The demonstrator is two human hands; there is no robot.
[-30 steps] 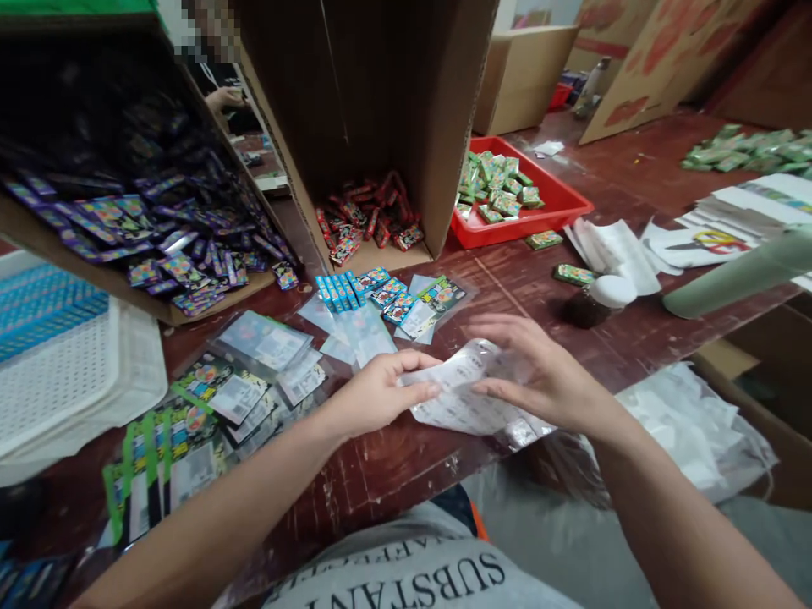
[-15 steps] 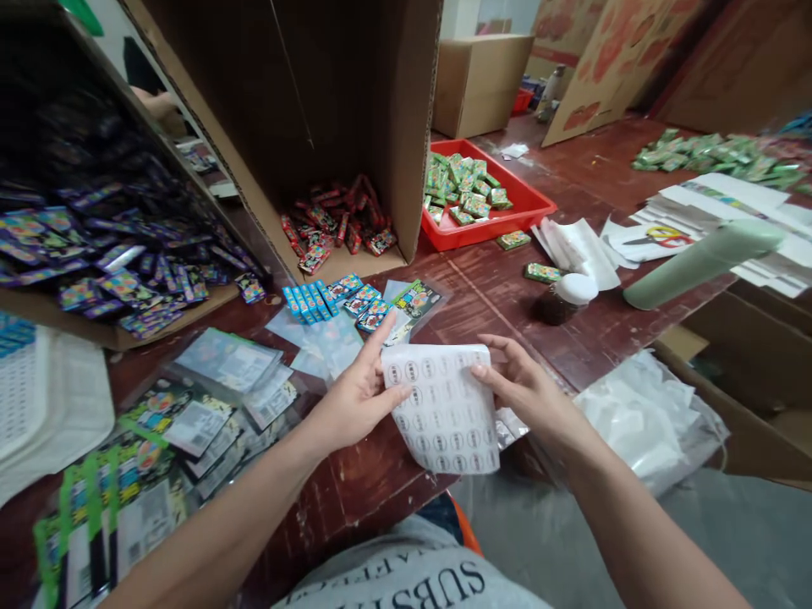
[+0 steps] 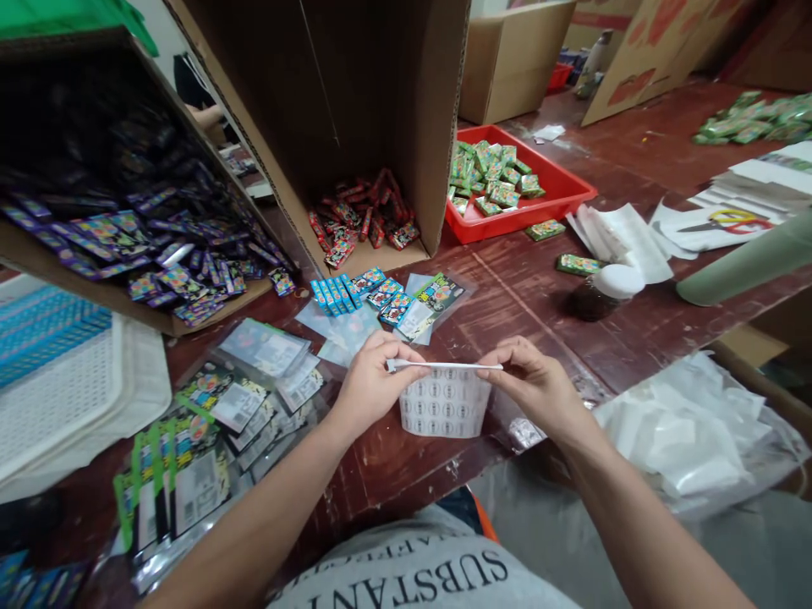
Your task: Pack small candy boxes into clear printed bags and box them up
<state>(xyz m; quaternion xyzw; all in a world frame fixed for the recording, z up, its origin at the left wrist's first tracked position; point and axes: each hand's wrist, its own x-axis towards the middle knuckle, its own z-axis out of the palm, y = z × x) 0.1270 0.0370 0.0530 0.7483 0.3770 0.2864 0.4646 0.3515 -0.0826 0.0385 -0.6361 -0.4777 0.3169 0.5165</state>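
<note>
A white sheet of round stickers (image 3: 445, 408) hangs between my hands, its top edge folded over into a narrow crease. My left hand (image 3: 379, 376) pinches the left end of that fold, and my right hand (image 3: 529, 381) pinches the right end. Rows of printed circles show on the hanging part. Just beyond the hands lie small blue boxes (image 3: 336, 294), some standing in a row and some flat, on clear plastic bags (image 3: 348, 334). A green and black printed packet (image 3: 441, 294) lies beside them.
Printed packets (image 3: 190, 474) spread at the left, near a white basket (image 3: 143, 381). Cardboard boxes hold purple packs (image 3: 178, 262) and red packs (image 3: 364, 211). A red tray (image 3: 501, 222) holds green packs. At right are a white-lidded jar (image 3: 612, 288), scissors (image 3: 729, 222) and a green cylinder (image 3: 748, 262).
The sticker sheet was held up nearly flat with its face showing; now its top is folded over. Both hands have turned to pinch the fold's ends. The view has shifted left.
</note>
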